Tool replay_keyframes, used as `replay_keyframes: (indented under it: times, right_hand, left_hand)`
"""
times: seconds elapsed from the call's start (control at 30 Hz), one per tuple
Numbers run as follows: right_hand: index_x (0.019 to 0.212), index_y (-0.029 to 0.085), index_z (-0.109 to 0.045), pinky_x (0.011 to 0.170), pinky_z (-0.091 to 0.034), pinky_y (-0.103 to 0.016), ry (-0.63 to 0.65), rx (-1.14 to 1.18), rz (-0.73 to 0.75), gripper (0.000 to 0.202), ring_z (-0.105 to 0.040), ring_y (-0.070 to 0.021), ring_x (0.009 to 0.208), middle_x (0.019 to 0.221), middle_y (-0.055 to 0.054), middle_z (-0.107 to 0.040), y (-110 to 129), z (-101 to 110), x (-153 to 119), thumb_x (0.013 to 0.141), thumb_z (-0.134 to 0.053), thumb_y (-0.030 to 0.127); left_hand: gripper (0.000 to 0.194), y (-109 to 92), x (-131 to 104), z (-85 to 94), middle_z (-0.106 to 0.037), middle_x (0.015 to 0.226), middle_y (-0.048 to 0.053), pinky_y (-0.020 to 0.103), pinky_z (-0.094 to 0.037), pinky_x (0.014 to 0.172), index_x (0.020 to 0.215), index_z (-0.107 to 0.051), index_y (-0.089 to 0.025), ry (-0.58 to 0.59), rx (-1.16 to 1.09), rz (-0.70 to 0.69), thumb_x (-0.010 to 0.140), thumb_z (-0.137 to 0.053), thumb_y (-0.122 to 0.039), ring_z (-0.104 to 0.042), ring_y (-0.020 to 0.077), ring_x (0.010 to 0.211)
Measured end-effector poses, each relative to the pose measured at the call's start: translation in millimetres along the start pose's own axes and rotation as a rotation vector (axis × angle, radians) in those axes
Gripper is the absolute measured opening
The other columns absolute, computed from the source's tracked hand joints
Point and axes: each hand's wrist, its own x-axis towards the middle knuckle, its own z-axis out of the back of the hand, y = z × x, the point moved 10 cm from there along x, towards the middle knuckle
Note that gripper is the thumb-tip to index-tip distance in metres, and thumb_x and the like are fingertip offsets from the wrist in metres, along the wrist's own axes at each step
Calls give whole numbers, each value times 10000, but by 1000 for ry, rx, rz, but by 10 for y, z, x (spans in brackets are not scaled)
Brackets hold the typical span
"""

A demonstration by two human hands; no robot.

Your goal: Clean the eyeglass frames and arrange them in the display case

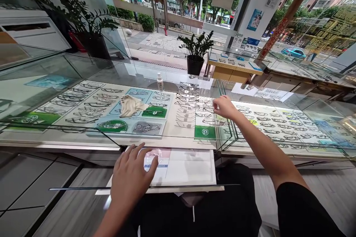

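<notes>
My left hand [132,173] hovers over the left side of a pulled-out white drawer [191,166], fingers spread and nothing in them. Inside that drawer lies a pink and white packet [157,159], partly covered by the hand. My right hand [224,107] is above the glass counter, its fingers curled in a pinch; whatever they may hold is too small to make out. Just left of it, a column of eyeglasses [187,92] runs along the counter. A crumpled cream cloth [130,106] and a small white spray bottle [160,82] rest on the glass farther left.
Under the glass, more eyeglasses [271,124] lie in rows on both sides. Upright glass panes [226,118] divide the counter near my right hand. A potted plant [195,59] stands behind it, before the window. My legs [194,214] are below the drawer.
</notes>
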Motion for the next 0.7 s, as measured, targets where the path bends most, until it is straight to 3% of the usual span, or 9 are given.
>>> replay_keyframes:
  times: [0.13, 0.2, 0.27, 0.37, 0.5, 0.6, 0.7]
  right_hand:
    - [808, 237, -553, 947, -411, -390, -55, 265, 134, 156, -585, -249, 925, 892, -19, -697, 437, 471, -359, 850, -666, 139]
    - [805, 232, -556, 907, -415, -357, 55, 400, 248, 157, -591, -230, 924, 901, -12, -687, 791, 565, -604, 830, -653, 112]
    - [790, 227, -552, 872, -414, -331, 269, 470, 329, 173, -588, -212, 898, 871, -4, -665, 1141, 449, -865, 812, -660, 94]
    - [785, 224, -546, 804, -400, -303, 547, 479, 354, 184, -591, -214, 918, 858, -10, -648, 1487, 12, -1202, 811, -693, 116]
    - [817, 221, -575, 773, -394, -299, 692, 372, 293, 158, -617, -235, 960, 905, -40, -683, 1568, -838, -1357, 844, -726, 187]
    - [871, 214, -635, 895, -414, -333, 610, 205, 286, 106, -636, -259, 1029, 950, -65, -726, 1445, -1406, -1204, 878, -740, 206]
    - [915, 200, -691, 1061, -397, -400, 384, -6, 214, 43, -620, -300, 1139, 1037, -109, -747, 1155, -1714, -830, 904, -710, 163]
  left_hand:
    - [442, 4, -10, -26, -689, 1478, 149, 629, -413, 1217, 1208, -751, -176, 3, 8, -8, 1025, -494, -486, -514, 431, 1486]
    - [438, -10, -13, -22, -688, 1479, 146, 629, -413, 1216, 1219, -748, -179, 3, 10, -12, 1030, -494, -482, -518, 429, 1482]
    - [432, -23, -14, -10, -688, 1477, 146, 628, -415, 1211, 1222, -747, -183, -1, 10, -15, 1035, -496, -480, -521, 429, 1478]
    - [423, -28, -17, 1, -683, 1483, 148, 621, -413, 1211, 1227, -745, -187, -4, 11, -11, 1039, -500, -476, -514, 428, 1483]
    - [426, -25, -19, -17, -663, 1510, 154, 615, -394, 1226, 1241, -742, -183, 5, 6, -8, 1042, -501, -473, -501, 424, 1498]
    - [424, -23, -19, -26, -660, 1515, 155, 616, -390, 1228, 1246, -740, -185, 13, 0, 4, 1041, -502, -470, -501, 423, 1500]
    - [422, -26, -23, -10, -665, 1509, 154, 617, -384, 1232, 1240, -743, -185, 10, -4, 14, 1041, -501, -467, -506, 423, 1496]
